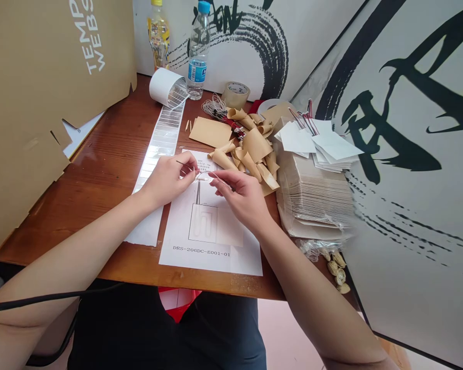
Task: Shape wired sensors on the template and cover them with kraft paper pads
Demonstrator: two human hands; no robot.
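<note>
Above a printed sheet (pixel 212 259), my left hand (pixel 172 179) and my right hand (pixel 244 195) are close together, fingertips almost meeting. A thin wire (pixel 203 172) runs between them, pinched by both. One end of it sticks out past my left fingers, and some of its length is hidden in the hands. The sheet carries a line drawing of a looped shape and the text DRS-206DC-E001-01. Beyond my fingers lie curled brown paper pieces (pixel 250 164), a flat brown paper stack (pixel 210 133) and a bundle of wires (pixel 216 109).
A label strip (pixel 150 164) unrolls from a white roll (pixel 164 87) on the left. At the back are a water bottle (pixel 198 51), a yellow-capped bottle (pixel 158 36) and clear tape (pixel 236 94). Right: stacked cards (pixel 316 190), white tags (pixel 337 144), nut shells (pixel 337 272). A large cardboard box (pixel 54 103) stands left.
</note>
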